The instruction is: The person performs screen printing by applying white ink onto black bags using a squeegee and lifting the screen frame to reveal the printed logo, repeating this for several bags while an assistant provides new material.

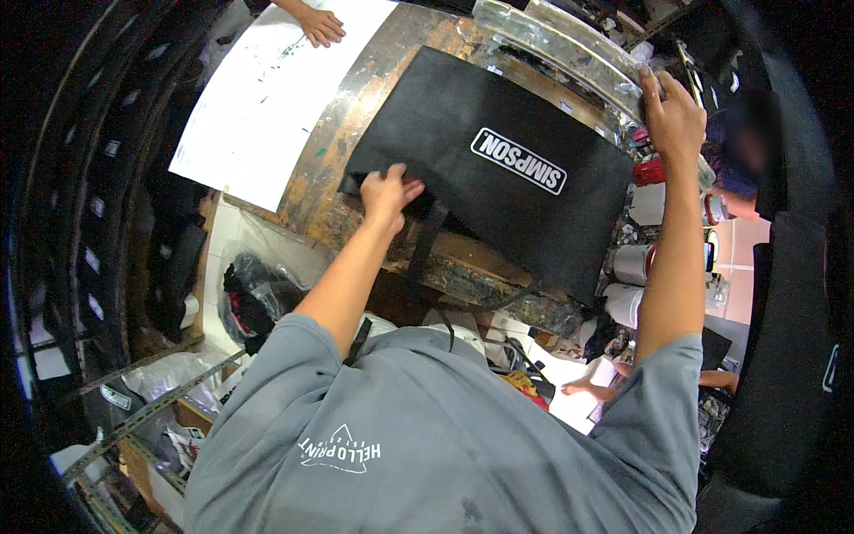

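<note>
A flat black fabric bag (418, 116) with a white printed label lies across the worktable. Over its near left edge is my left hand (389, 200), fingers apart and slightly blurred, with nothing visible in them. A black strap (427, 238) hangs from the bag's near edge. My right hand (674, 120) reaches to the far right and is closed around the end of a long pale frame (569, 44), which looks like a screen-printing frame. That frame is tilted up along the bag's far side, and part of it runs behind my fingers.
A white sheet (258, 98) with dark marks covers the table's left side, another person's hand (321, 25) at its far end. The stained wooden table (325, 200) ends near my body. Cans and tubs (632, 262) stand at right. Black pieces hang from racks (98, 205) at left.
</note>
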A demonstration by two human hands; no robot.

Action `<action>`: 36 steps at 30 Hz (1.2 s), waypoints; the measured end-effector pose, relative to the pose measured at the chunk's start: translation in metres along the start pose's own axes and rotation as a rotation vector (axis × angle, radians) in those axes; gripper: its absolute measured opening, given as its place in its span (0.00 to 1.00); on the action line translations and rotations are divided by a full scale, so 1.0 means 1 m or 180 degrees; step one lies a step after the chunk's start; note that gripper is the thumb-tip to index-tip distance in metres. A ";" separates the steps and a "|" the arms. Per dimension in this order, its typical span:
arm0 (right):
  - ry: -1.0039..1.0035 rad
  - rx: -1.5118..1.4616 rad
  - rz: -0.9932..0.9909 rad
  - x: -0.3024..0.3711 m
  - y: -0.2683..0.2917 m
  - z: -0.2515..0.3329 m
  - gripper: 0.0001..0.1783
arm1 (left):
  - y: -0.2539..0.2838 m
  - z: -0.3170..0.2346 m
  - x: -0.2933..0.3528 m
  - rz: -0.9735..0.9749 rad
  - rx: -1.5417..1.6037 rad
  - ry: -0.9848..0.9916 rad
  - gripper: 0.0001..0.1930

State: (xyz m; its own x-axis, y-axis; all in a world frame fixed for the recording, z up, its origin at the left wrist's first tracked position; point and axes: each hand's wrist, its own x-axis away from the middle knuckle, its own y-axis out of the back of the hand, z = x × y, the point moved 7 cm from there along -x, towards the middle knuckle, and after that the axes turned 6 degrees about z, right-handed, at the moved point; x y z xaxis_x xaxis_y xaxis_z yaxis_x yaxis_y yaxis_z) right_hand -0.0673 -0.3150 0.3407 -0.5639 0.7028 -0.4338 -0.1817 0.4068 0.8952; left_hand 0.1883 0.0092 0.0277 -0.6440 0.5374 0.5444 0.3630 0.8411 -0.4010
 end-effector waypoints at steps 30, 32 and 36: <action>-0.0281 -0.0139 0.0448 -0.061 0.011 -0.039 0.42 | -0.073 -0.316 -0.164 0.1064 -0.0669 -0.0815 0.15; -0.0173 -0.0099 0.0256 -0.063 0.016 -0.024 0.43 | -0.036 -0.349 -0.214 0.0942 -0.1390 -0.1187 0.16; -0.0151 -0.0136 0.0055 -0.049 0.031 -0.023 0.33 | 0.008 -0.384 -0.256 -0.0795 -0.3662 -0.1540 0.22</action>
State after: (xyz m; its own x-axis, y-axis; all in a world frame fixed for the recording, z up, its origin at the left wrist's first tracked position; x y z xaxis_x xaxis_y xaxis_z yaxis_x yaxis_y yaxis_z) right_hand -0.0639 -0.3509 0.3918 -0.5285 0.7368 -0.4216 -0.2070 0.3698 0.9058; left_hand 0.6149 -0.0986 0.1685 -0.8699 0.4846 0.0918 0.4128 0.6134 0.6733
